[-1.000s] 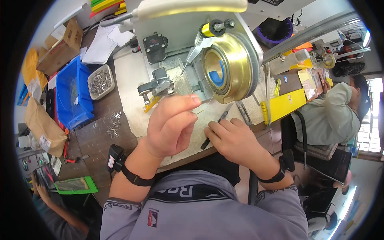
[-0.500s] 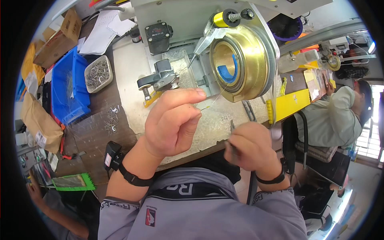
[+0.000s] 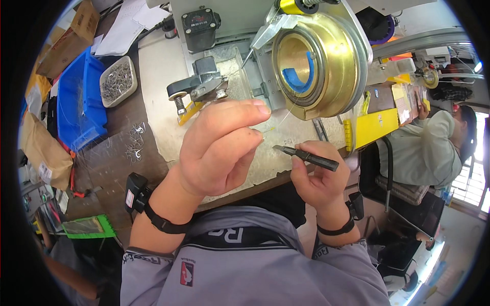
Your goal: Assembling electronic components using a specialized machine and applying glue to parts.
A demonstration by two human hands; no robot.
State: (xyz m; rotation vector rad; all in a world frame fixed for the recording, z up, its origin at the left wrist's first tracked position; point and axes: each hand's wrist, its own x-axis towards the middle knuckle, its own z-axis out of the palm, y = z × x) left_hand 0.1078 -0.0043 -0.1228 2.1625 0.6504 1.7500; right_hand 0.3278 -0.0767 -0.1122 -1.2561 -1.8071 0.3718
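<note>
My left hand is closed in a pinch in front of the machine. Between its thumb and forefinger is a small fish hook, mostly hidden, with a bit of yellow-green thread beside the fingertips. A fine clear line runs from there up toward the brass-coloured drum. My right hand grips a black-handled craft knife. Its grey blade points left, toward my left hand, and stands apart from it.
Loose fish hooks lie on the brown table, left of my arm. Beyond them stand a white bowl of hooks and a blue bin. A metal clamp fixture sits near my left hand. Another person sits at right.
My right hand has turned the craft knife from upright and blurred to lying aslant, blade to the left. My left hand keeps its pinch. The whole view has shifted slightly.
</note>
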